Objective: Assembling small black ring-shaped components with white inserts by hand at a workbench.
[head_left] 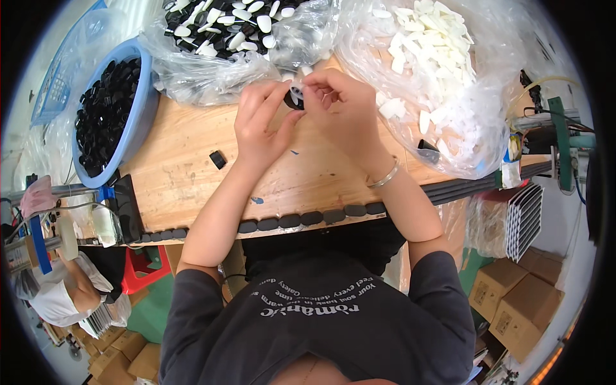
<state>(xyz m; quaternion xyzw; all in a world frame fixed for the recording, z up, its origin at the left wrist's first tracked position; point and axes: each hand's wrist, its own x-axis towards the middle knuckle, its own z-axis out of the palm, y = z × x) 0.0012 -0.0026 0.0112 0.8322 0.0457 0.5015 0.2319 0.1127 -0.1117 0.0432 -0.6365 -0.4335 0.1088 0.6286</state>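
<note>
Above the wooden table, a small rounded black piece (293, 101) with a whitish part on it sits between my two hands. My left hand (264, 125) pinches it from the left with thumb and index finger. From the other side, my right hand (343, 109) has its thumb and bent fingers closed at the piece's edge; a bracelet rings that wrist. The fingers cover much of the piece, so its exact kind does not show. A small black cap-like piece (218, 159) lies on the table nearer my left forearm.
A blue basin (154, 96) of black pieces stands left. Clear plastic bags hold mixed black and white pieces (237, 19) at the far side and white flat pieces (443, 38) at right. Dark padding (289, 221) lines the near edge. Another person (64, 289) is at lower left.
</note>
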